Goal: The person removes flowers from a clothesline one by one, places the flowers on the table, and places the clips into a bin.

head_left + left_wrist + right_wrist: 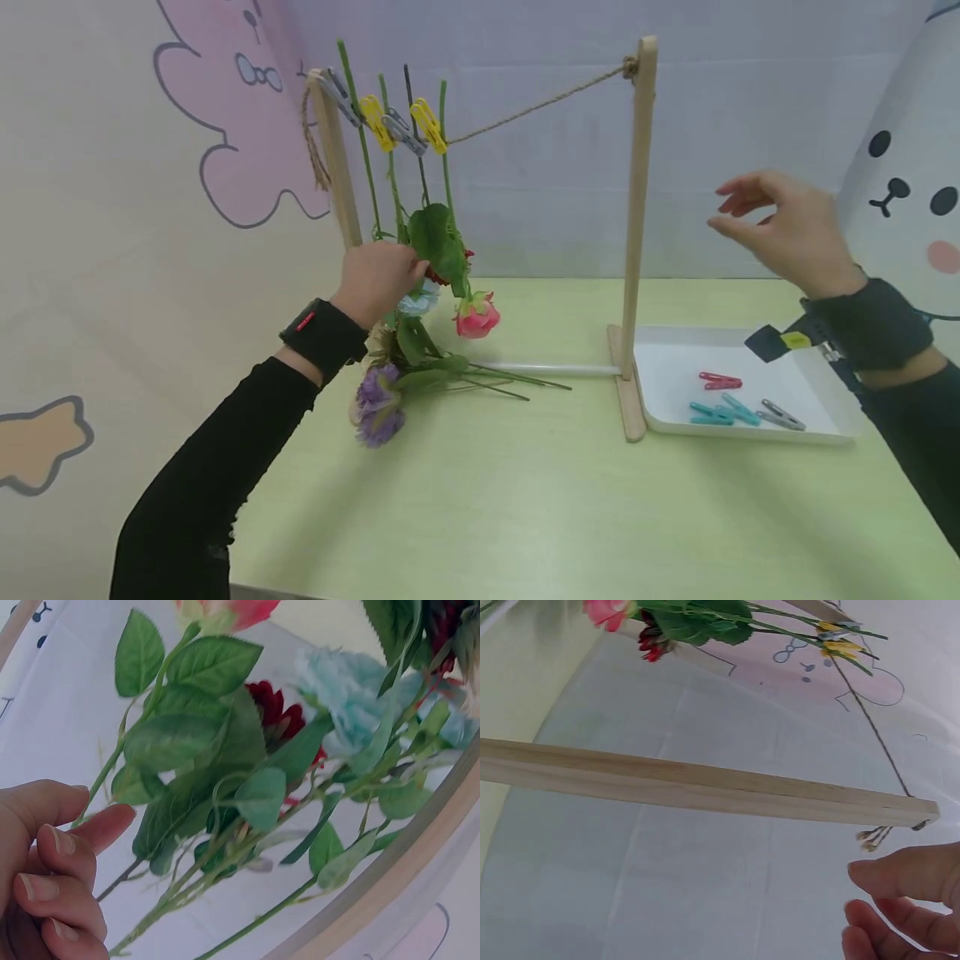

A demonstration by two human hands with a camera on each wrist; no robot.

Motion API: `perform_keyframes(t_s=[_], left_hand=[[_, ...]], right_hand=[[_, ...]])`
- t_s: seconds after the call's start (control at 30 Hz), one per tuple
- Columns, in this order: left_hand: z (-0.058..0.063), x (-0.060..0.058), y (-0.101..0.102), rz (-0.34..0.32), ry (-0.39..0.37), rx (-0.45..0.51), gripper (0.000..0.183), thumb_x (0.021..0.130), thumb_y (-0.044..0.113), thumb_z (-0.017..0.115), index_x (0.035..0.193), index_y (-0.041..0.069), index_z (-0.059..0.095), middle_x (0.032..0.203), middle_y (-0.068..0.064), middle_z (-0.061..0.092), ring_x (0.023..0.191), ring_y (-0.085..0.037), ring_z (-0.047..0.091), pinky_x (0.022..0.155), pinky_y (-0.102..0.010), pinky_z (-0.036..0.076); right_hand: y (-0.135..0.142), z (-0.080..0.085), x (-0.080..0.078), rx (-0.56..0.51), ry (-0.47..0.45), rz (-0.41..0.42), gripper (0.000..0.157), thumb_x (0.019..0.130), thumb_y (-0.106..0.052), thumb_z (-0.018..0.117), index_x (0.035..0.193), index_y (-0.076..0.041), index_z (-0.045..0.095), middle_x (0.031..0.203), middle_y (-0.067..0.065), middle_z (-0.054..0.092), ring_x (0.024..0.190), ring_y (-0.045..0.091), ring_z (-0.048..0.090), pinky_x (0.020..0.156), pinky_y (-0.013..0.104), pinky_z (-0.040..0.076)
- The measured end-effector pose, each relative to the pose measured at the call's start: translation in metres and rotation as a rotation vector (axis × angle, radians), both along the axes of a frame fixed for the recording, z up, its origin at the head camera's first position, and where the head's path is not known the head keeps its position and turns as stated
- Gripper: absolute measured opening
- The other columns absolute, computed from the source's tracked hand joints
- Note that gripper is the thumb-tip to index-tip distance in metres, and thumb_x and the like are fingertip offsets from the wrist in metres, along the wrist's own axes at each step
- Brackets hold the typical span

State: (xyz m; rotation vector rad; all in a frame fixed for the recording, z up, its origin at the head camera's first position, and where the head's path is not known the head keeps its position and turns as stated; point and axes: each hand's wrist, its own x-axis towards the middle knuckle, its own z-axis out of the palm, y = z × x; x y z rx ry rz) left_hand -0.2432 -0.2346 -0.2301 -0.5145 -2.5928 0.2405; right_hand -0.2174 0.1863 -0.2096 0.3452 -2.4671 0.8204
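My left hand (381, 279) is beside the flowers hanging from the cord, its fingers loosely bent. In the left wrist view, the thumb and index finger overlap the pink rose's stem (112, 761), with green leaves (199, 739) close by. Upside down on the cord hang several artificial flowers, among them a pink rose (477, 316), a light blue flower (349, 697) and a dark red one (277, 712). Grey and yellow clothespins (429, 127) clip their stems. Raised to the right of the frame, my right hand (795, 229) holds nothing, thumb and fingertips apart.
A twine cord (540, 106) runs between two wooden posts (640, 208). On the table beneath lie a purple flower (378, 407) and other stems (510, 377). A white tray (660, 354) at the right holds red, teal and grey clothespins (780, 415).
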Motion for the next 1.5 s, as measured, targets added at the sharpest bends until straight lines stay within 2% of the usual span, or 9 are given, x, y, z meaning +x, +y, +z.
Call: perform_keyframes(t_s=[0.17, 0.33, 0.43, 0.57, 0.63, 0.8, 1.13, 1.37, 1.5], left_hand=[[0.021, -0.004, -0.003, -0.004, 0.021, 0.064, 0.042, 0.094, 0.029, 0.052, 0.056, 0.010, 0.051, 0.048, 0.000, 0.027, 0.042, -0.014, 0.028, 0.045, -0.026, 0.015], [0.043, -0.010, -0.003, -0.006, 0.029, 0.249, 0.029, 0.093, 0.029, 0.054, 0.093, 0.006, 0.073, 0.048, -0.009, 0.045, 0.039, -0.013, 0.024, 0.044, -0.027, 0.013], [0.051, -0.014, 0.000, -0.003, -0.008, 0.338, 0.029, 0.092, 0.029, 0.054, 0.101, 0.007, 0.071, 0.052, -0.011, 0.052, 0.039, -0.012, 0.024, 0.044, -0.027, 0.014], [0.054, -0.017, 0.006, 0.007, -0.018, 0.357, 0.031, 0.092, 0.033, 0.054, 0.105, 0.010, 0.070, 0.052, -0.010, 0.051, 0.041, -0.013, 0.024, 0.045, -0.027, 0.015], [0.053, -0.017, 0.009, 0.008, -0.006, 0.352, 0.031, 0.092, 0.034, 0.054, 0.106, 0.010, 0.070, 0.051, -0.010, 0.048, 0.041, -0.014, 0.024, 0.045, -0.028, 0.014], [0.051, -0.019, 0.015, 0.023, -0.032, 0.386, 0.030, 0.091, 0.034, 0.056, 0.105, 0.011, 0.071, 0.053, -0.009, 0.053, 0.041, -0.014, 0.029, 0.043, -0.027, 0.017], [0.039, -0.031, 0.025, 0.013, -0.139, 0.718, 0.032, 0.088, 0.033, 0.060, 0.108, 0.010, 0.069, 0.088, -0.013, 0.069, 0.065, -0.018, 0.051, 0.052, -0.027, 0.028], [0.026, -0.039, 0.028, 0.014, -0.129, 0.836, 0.030, 0.090, 0.032, 0.059, 0.106, 0.010, 0.070, 0.057, -0.001, 0.046, 0.052, -0.014, 0.036, 0.050, -0.027, 0.024], [0.021, -0.040, 0.028, -0.004, -0.125, 0.860, 0.026, 0.091, 0.027, 0.058, 0.106, 0.009, 0.070, 0.066, -0.007, 0.056, 0.054, -0.012, 0.038, 0.052, -0.027, 0.026]], right_hand=[[-0.021, 0.040, -0.011, -0.161, 0.183, 0.011, 0.031, 0.085, -0.018, 0.065, 0.113, -0.003, 0.060, 0.078, -0.035, 0.044, 0.075, -0.017, 0.042, 0.069, 0.005, 0.033], [-0.069, 0.080, -0.020, -0.204, 0.406, 0.072, 0.027, 0.085, -0.018, 0.065, 0.108, -0.003, 0.063, 0.082, -0.031, 0.047, 0.078, -0.017, 0.043, 0.078, 0.011, 0.034], [-0.099, 0.102, -0.025, -0.132, 0.455, 0.125, 0.027, 0.088, -0.017, 0.061, 0.109, 0.000, 0.062, 0.090, -0.010, 0.061, 0.081, -0.013, 0.045, 0.084, 0.010, 0.036], [-0.137, 0.127, -0.033, -0.039, 0.344, 0.169, 0.030, 0.091, -0.016, 0.056, 0.117, -0.002, 0.057, 0.113, 0.013, 0.060, 0.094, 0.008, 0.052, 0.092, 0.013, 0.037], [-0.154, 0.136, -0.037, 0.021, 0.292, 0.174, 0.030, 0.092, -0.015, 0.054, 0.120, -0.003, 0.055, 0.117, 0.013, 0.058, 0.101, 0.018, 0.051, 0.093, 0.014, 0.036], [-0.193, 0.151, -0.045, 0.154, 0.194, 0.152, 0.029, 0.095, -0.021, 0.049, 0.117, -0.006, 0.059, 0.119, 0.008, 0.058, 0.106, 0.016, 0.048, 0.094, 0.015, 0.035], [-0.256, 0.149, -0.058, 0.279, -0.025, 0.140, 0.040, 0.091, -0.031, 0.053, 0.128, -0.016, 0.055, 0.132, -0.001, 0.054, 0.120, 0.012, 0.049, 0.098, 0.016, 0.037], [-0.270, 0.137, -0.066, 0.501, -0.029, 0.135, 0.048, 0.094, -0.037, 0.047, 0.136, -0.012, 0.045, 0.136, 0.004, 0.048, 0.129, 0.022, 0.039, 0.110, 0.032, 0.026], [-0.278, 0.135, -0.067, 0.543, -0.064, 0.102, 0.049, 0.095, -0.041, 0.043, 0.137, -0.016, 0.043, 0.139, 0.002, 0.046, 0.137, 0.025, 0.022, 0.114, 0.046, 0.009]])
